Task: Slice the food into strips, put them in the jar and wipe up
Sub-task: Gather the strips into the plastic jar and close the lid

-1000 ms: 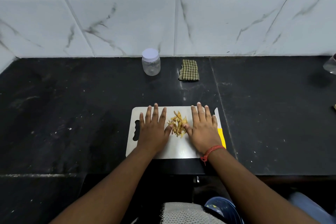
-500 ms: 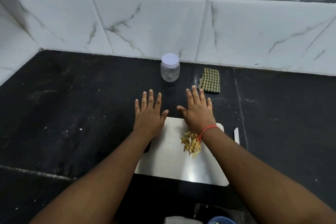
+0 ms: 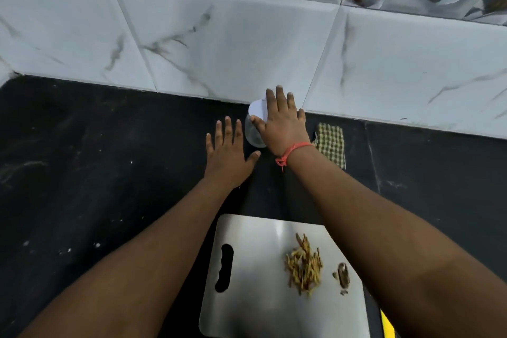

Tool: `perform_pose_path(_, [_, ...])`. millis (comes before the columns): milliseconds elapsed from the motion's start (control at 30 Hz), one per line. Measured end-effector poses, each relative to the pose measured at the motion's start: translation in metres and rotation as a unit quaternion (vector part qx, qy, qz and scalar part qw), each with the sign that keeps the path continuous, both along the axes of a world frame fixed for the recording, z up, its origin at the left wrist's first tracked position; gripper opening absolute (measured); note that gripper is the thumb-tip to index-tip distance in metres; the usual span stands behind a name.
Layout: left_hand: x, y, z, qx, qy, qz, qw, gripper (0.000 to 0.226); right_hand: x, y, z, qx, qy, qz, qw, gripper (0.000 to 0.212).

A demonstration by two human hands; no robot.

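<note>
A small clear jar point(image 3: 253, 134) with a white lid point(image 3: 256, 109) stands against the tiled wall. My right hand point(image 3: 281, 123) lies over its lid with straight fingers, covering most of it. My left hand point(image 3: 227, 152) is spread open just left of the jar, fingers straight, holding nothing. A pile of yellow food strips point(image 3: 303, 267) lies on the steel cutting board point(image 3: 247, 296) near me, with a brown scrap point(image 3: 343, 274) beside it.
A folded green checked cloth point(image 3: 330, 144) lies on the black counter point(image 3: 96, 173) right of the jar. A yellow knife handle point(image 3: 386, 322) shows at the board's right edge. The white tiled wall point(image 3: 219, 44) closes off the back.
Both hands have left the cutting board and moved back toward the wall. My right hand now reaches the jar's lid; my left hand is beside the jar.
</note>
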State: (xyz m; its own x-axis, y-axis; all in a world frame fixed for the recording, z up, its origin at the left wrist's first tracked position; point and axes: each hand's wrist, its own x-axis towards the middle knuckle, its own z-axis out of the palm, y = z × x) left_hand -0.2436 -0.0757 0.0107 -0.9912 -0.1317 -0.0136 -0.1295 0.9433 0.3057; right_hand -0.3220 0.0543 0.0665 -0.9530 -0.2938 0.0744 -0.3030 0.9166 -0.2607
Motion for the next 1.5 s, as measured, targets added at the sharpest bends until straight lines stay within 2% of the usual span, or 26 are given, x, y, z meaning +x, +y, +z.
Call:
perform_pose_path(167, [-0.021, -0.005, -0.017, 0.039, 0.018, 0.0, 0.999, 0.098, -0.02, -0.014, -0.004, 0.011, -0.007, 0.021, 1.0, 0.077])
perform_pose_path(333, [-0.017, -0.002, -0.028, 0.083, 0.02, -0.003, 0.996, 0.105, -0.007, -0.017, -0.004, 0.019, 0.029, 0.034, 0.999, 0.071])
perform_pose_path(500, [0.009, 0.008, -0.018, 0.228, 0.091, 0.006, 0.969, 0.107, 0.03, -0.014, 0.01, -0.029, 0.064, 0.027, 0.997, 0.07])
perform_pose_path(600, [0.036, 0.014, -0.007, 0.309, 0.122, 0.004, 0.943, 0.11, 0.059, -0.008, 0.019, -0.075, 0.044, 0.017, 0.996, 0.069])
perform_pose_path(767, [0.08, 0.018, 0.005, 0.263, 0.172, -0.02, 0.949, 0.106, 0.112, 0.008, 0.026, -0.15, -0.043, 0.016, 0.988, 0.067])
perform_pose_path(967, [0.14, 0.038, 0.014, 0.227, 0.143, -0.03, 0.963, 0.088, 0.157, 0.041, 0.026, -0.082, -0.127, 0.045, 0.987, 0.07])
perform_pose_path(1100, [0.175, 0.053, 0.011, 0.235, 0.127, -0.023, 0.963, 0.082, 0.187, 0.06, 0.022, -0.022, -0.098, 0.069, 0.993, 0.072])
perform_pose_path(1333, [0.205, 0.068, 0.019, 0.285, 0.068, -0.043, 0.955, 0.084, 0.215, 0.08, 0.016, -0.102, -0.078, 0.053, 0.99, 0.049])
perform_pose_path(1500, [0.205, 0.058, 0.031, 0.362, -0.005, -0.049, 0.931, 0.073, 0.216, 0.077, 0.019, -0.121, -0.069, 0.075, 0.987, 0.039])
